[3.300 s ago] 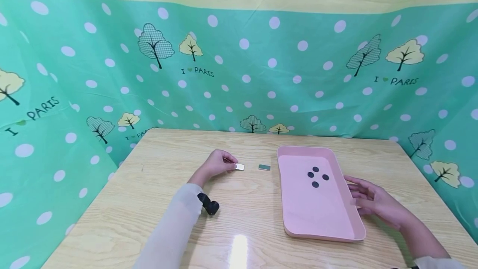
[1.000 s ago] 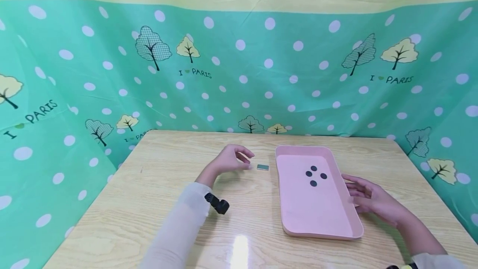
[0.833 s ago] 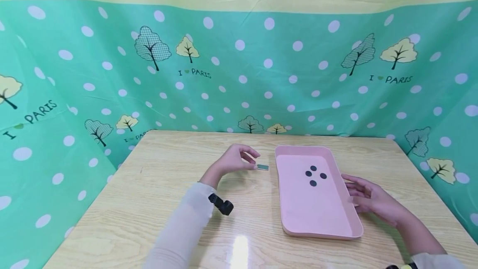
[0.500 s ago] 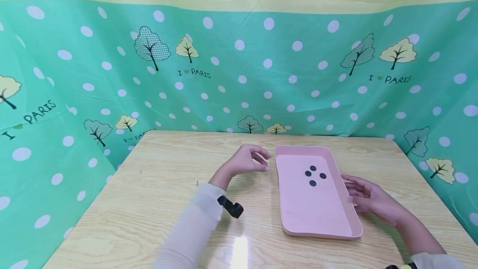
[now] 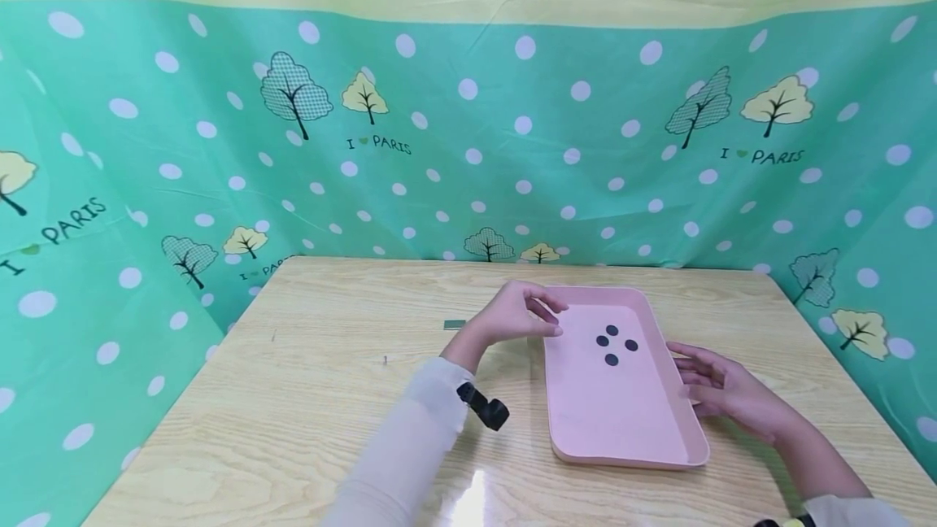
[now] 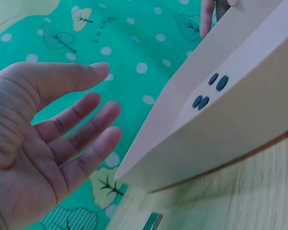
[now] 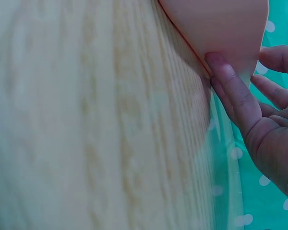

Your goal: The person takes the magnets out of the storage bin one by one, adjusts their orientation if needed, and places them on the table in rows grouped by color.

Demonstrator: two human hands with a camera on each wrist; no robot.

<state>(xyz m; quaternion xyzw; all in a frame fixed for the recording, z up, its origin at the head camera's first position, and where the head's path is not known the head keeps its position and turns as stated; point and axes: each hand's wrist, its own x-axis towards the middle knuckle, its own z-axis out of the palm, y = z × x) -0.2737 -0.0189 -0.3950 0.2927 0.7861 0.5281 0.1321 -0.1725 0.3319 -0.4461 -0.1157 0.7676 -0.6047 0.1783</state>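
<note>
The left hand was held with nothing in its grip, thumb and fingers wide apart, over the left rim of a pink, shallow rectangular tray, probably plastic. The right hand rested its fingers against the tray's right wall. Inside, toward the tray's far edge, lay 4 flat black round discs. Left of the tray, toward the far edge of the pale wood-grain table, lay 1 small dark-green rectangular piece. The step in hand seemed a reach for the discs; the next move called for pinching 1 while the tray stayed steadied.
</note>
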